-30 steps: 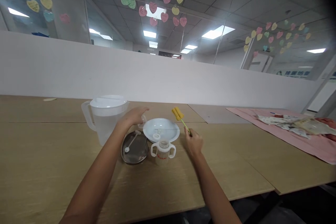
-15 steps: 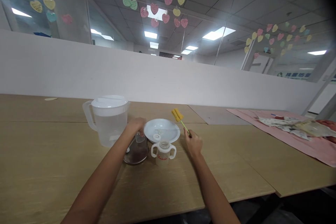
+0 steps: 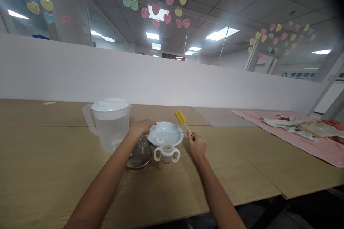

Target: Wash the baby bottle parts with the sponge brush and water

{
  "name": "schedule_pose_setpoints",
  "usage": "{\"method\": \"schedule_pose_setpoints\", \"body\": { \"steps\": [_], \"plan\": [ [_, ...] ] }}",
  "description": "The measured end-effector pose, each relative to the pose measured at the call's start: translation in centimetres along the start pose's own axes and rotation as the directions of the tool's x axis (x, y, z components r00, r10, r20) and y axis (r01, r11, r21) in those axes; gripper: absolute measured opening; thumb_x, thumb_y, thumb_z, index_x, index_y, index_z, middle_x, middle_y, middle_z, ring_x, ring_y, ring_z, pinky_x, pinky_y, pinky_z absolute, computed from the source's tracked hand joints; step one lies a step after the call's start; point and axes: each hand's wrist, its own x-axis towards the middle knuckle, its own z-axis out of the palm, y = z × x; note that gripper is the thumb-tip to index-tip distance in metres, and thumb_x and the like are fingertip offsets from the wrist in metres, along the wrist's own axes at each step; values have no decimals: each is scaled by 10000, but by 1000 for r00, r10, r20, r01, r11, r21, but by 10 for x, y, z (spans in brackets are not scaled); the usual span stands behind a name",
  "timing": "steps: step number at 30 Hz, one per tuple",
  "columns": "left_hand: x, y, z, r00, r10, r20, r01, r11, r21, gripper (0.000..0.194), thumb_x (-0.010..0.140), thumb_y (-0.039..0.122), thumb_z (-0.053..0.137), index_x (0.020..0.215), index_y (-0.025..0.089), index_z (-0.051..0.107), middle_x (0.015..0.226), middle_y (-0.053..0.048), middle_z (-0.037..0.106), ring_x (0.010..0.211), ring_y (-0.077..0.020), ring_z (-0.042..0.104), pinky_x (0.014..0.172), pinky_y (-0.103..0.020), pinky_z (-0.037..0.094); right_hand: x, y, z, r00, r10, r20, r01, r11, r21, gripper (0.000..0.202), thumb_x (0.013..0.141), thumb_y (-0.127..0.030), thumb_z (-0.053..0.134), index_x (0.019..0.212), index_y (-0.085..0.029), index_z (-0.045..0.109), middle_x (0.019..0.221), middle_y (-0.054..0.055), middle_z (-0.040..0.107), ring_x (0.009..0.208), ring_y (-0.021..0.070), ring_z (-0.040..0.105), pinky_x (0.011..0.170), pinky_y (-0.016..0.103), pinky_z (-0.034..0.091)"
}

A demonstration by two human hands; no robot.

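My left hand hovers over a clear dome cap that lies on a small metal tray. Its fingers are spread and reach to the left rim of a white bowl. My right hand grips the green handle of a brush with a yellow sponge head, raised over the bowl's right side. A two-handled baby cup without a lid stands in front of the bowl, between my hands. A white ring sits at the bowl's near edge.
A clear water pitcher with a white lid stands left of the tray. A pink cloth with packets lies at the right. A white partition wall runs behind the wooden table. The table's front edge is close to me.
My left hand came down from beside the pitcher and set the clear cap on the metal tray, then lifted toward the bowl's rim. My right hand with the brush barely moved.
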Motion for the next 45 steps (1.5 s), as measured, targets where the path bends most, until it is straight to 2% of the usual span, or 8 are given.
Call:
{"method": "schedule_pose_setpoints", "body": {
  "steps": [5,14,26,30,35,40,42,45],
  "plan": [
    [14,27,28,994,107,-31,-103,990,98,364,782,102,371,1061,172,594,1067,-116,613,978,-214,566,821,-302,423,-1,0,0,1000,-8,13,8,1000,5,517,850,-495,321,579,-153,599,483,23,539,416,76,356,456,220,163],
    [28,23,60,990,118,-72,-107,984,140,225,709,98,465,849,153,632,927,-120,614,900,-234,570,750,-318,429,-1,-1,-1,999,-28,17,28,1000,0,519,854,-484,317,573,-151,598,469,27,535,409,81,357,450,222,167],
    [21,15,23,979,96,-179,-97,995,4,152,743,193,471,851,157,572,906,-62,605,821,-164,568,701,-248,425,0,-5,-2,999,-30,27,30,999,14,485,852,-469,341,599,-154,610,474,19,543,419,78,385,449,215,181],
    [18,16,8,960,66,-271,-128,967,-218,188,766,278,449,851,146,553,884,-52,616,804,-155,574,689,-244,437,-2,-6,-3,988,-144,49,138,984,114,467,856,-438,356,585,-149,602,482,16,535,442,75,410,468,206,229],
    [16,19,0,955,-55,-292,-110,846,-521,218,718,326,476,786,131,547,790,-54,613,721,-161,573,642,-271,448,-6,-7,-2,965,-253,71,233,949,214,448,857,-415,373,575,-146,593,482,6,524,442,66,403,484,195,264],
    [11,22,-7,976,34,-216,-193,601,-776,269,684,374,508,785,127,545,800,-48,605,763,-148,574,667,-265,463,-7,-4,3,967,-246,66,235,962,140,456,852,-423,384,544,-152,583,480,10,537,432,68,410,458,207,237],
    [9,23,-10,968,52,-245,-221,636,-739,257,698,369,497,788,133,544,797,-46,604,766,-153,574,676,-278,463,-7,-4,4,960,-273,61,262,955,138,427,847,-410,407,563,-154,597,488,10,547,438,69,429,463,206,243],
    [8,23,-11,925,-8,-380,-206,829,-520,198,724,325,469,754,141,536,790,-55,598,758,-170,567,706,-310,452,-8,-4,2,952,-306,16,301,942,149,392,844,-386,430,586,-152,610,484,9,547,441,67,445,477,200,262]
  ]
}}
